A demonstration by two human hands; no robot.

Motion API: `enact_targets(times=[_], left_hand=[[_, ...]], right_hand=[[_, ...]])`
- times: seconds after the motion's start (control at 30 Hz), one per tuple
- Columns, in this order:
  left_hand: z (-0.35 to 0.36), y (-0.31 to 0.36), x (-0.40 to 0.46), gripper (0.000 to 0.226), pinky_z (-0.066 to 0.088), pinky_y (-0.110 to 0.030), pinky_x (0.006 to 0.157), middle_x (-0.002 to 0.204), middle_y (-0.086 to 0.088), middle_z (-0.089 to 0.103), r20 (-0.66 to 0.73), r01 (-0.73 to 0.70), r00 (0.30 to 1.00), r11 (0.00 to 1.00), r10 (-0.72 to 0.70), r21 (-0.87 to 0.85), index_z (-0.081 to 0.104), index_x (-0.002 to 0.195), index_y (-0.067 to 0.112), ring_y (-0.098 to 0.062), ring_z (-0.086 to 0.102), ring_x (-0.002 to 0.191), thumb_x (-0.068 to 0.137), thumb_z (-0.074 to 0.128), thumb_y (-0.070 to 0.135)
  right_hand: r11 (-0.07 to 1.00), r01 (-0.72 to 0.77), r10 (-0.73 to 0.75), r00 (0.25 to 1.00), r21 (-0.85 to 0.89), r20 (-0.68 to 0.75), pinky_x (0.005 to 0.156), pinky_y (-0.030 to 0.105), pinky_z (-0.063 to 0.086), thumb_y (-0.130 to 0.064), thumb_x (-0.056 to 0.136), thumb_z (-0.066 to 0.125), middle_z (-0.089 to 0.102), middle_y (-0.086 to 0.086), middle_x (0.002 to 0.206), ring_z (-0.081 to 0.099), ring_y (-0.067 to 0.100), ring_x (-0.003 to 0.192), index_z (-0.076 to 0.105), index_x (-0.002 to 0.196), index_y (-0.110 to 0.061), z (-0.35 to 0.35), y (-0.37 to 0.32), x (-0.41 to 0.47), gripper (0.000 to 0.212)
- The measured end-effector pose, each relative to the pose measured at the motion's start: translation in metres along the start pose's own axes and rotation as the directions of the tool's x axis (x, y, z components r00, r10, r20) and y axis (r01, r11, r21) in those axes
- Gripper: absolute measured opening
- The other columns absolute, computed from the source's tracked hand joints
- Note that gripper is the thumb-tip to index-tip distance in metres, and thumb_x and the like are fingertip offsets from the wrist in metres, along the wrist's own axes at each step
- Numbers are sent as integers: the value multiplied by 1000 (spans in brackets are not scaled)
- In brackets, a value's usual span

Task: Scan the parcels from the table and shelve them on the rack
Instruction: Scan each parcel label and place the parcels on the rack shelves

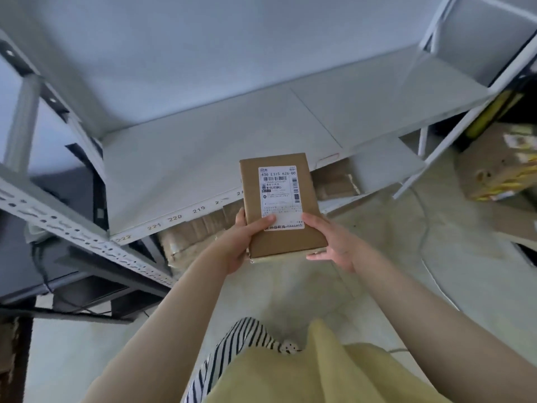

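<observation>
Pale grey walls and a light tiled floor [377, 286] framed the scene, with a grey metal rack [203, 158] of slotted uprights filling the upper half of the head view. Its broad bare shelf board carried small handwritten slot numbers [174, 219] along the front edge, reading 222 down to 219 before the marks became too blurred to read. Below that edge, brown cardboard cartons [197, 234] sat on a lower level. Near the right edge of the view, a printed yellow-and-brown carton [499, 170] lay on the floor, well apart from the rack.

A flat brown cardboard parcel with a white shipping label [280, 199] was held in the air just in front of the shelf's front edge, label upward. The left hand [235, 242] gripped its near-left corner, thumb pressed on the label's lower margin. The right hand [328, 242] gripped the near-right corner, thumb on top and fingers curled beneath. No scanner was visible.

The step in hand appeared to be shelving, with the parcel carried to the rack but not yet set down. The next move probably called for pushing it forward over the front edge and laying it flat on the board by a numbered slot, then releasing both hands. Which slot was intended could not be told.
</observation>
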State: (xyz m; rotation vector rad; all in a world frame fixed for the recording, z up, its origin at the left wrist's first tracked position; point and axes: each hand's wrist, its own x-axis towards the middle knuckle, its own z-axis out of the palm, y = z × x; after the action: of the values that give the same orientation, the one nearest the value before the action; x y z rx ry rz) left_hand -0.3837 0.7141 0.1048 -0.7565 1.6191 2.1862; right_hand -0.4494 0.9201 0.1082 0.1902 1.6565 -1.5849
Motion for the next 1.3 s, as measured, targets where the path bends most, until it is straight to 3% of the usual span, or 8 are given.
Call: enact_targets(times=[0.2, 0.37, 0.47, 0.6, 0.77, 0.87, 1.17, 1.3], left_hand=[[68, 29, 60, 100, 55, -36, 91, 127, 5, 70, 88, 13, 996, 998, -19, 62, 42, 146, 30, -19, 67, 115, 58, 90, 39], [127, 53, 122, 84, 60, -27, 68, 125, 0, 70, 145, 35, 988, 997, -44, 62, 43, 142, 23, -16, 72, 102, 70, 84, 28], [160, 69, 167, 94, 60, -36, 80, 126, 1, 71, 178, 32, 983, 997, -45, 74, 44, 142, 26, -21, 71, 109, 62, 92, 28], [208, 99, 221, 110, 52, -52, 103, 127, 2, 71, 218, 31, 974, 992, -57, 121, 43, 143, 29, -24, 69, 115, 46, 92, 43], [267, 128, 271, 106, 57, -46, 96, 126, 2, 71, 272, 28, 960, 987, -72, 159, 41, 145, 29, -23, 71, 111, 52, 92, 39], [300, 135, 294, 96, 60, -41, 86, 127, -2, 69, 278, 51, 956, 988, -90, 146, 40, 144, 26, -24, 71, 109, 63, 91, 31], [416, 144, 371, 90, 54, -52, 100, 125, -1, 71, 187, 38, 981, 994, -57, 106, 44, 142, 27, -26, 70, 112, 65, 90, 34], [478, 150, 391, 93, 57, -51, 96, 125, 2, 71, 137, 46, 989, 994, -60, 98, 47, 140, 28, -24, 70, 112, 59, 91, 41]], right_hand=[[997, 72, -72, 995, 2, -64, 93, 49, 56, -39, 89, 68, 62, -9, 117, 60, 10, 108, 50, 133, -28, -78, -16, 12, 48], [997, 30, -21, 992, 73, -121, 90, 47, 57, -69, 57, 81, 68, -3, 126, 62, 19, 118, 55, 132, -35, -143, -41, 40, 85], [997, 31, -20, 986, 64, -166, 94, 48, 55, -65, 64, 75, 68, -3, 124, 62, 20, 116, 55, 130, -35, -184, -65, 58, 75], [997, 22, -4, 975, 79, -223, 86, 44, 57, -70, 62, 77, 68, -2, 124, 64, 22, 114, 57, 127, -36, -241, -97, 77, 76], [988, 50, -7, 959, 144, -284, 89, 46, 57, -59, 81, 69, 67, -1, 126, 62, 23, 116, 57, 127, -36, -306, -124, 93, 53], [986, 49, -3, 960, 159, -280, 90, 49, 57, -62, 76, 74, 67, -3, 126, 62, 22, 116, 57, 129, -36, -344, -135, 105, 62], [985, 24, 8, 982, 169, -188, 88, 51, 58, -50, 84, 71, 68, 4, 123, 65, 24, 112, 56, 129, -25, -487, -183, 139, 53], [990, 3, 19, 988, 139, -155, 83, 48, 60, -54, 73, 77, 69, 4, 124, 66, 25, 113, 57, 131, -25, -555, -208, 142, 68]])
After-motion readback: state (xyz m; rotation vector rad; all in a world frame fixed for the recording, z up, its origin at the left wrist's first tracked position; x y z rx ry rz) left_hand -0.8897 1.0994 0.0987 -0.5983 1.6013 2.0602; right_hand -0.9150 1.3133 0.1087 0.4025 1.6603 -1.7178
